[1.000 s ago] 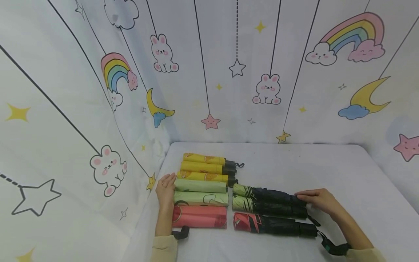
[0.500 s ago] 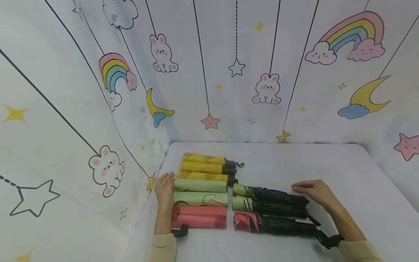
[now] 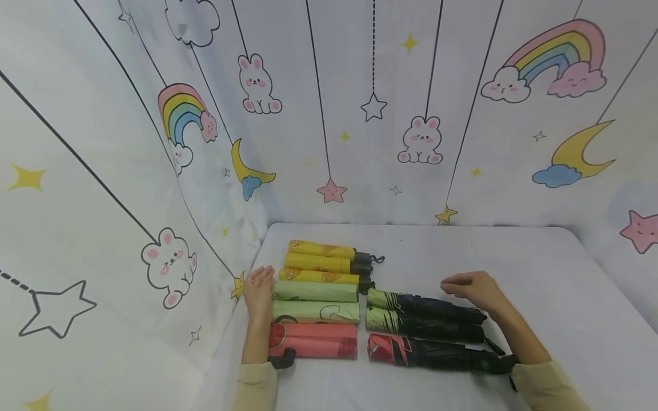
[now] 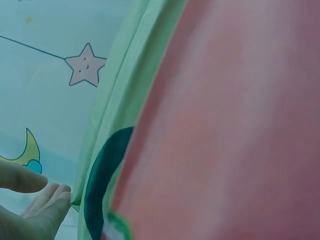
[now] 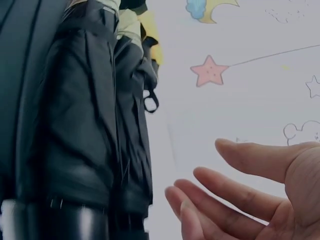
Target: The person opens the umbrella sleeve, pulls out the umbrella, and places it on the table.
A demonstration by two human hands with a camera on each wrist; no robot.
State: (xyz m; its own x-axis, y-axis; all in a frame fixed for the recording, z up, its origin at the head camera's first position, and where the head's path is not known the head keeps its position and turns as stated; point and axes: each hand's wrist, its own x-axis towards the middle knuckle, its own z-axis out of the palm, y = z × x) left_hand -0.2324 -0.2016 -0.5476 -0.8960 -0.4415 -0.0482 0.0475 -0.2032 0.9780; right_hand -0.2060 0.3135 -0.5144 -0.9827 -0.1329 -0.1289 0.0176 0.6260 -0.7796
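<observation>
1. Left hand (image 3: pixel 259 294): by left ends of light-green rolls (image 3: pixel 315 292), fingers extended, thumb apart from them; couldn't tell if touching.
2. Right hand (image 3: pixel 473 288): near handle end of rear black-and-green umbrella (image 3: pixel 437 306), clear of it; fingers loosely bent, thumb apart.
3. Second black-and-green umbrella (image 3: pixel 432 327) lay alongside, black-and-red umbrella (image 3: pixel 437 353) in front.
4. Red roll (image 3: pixel 319 341) sat nearest the person, left side; three yellow umbrellas (image 3: pixel 317 263) lay behind the green rolls.
5. All on white table (image 3: pixel 329 391).
</observation>
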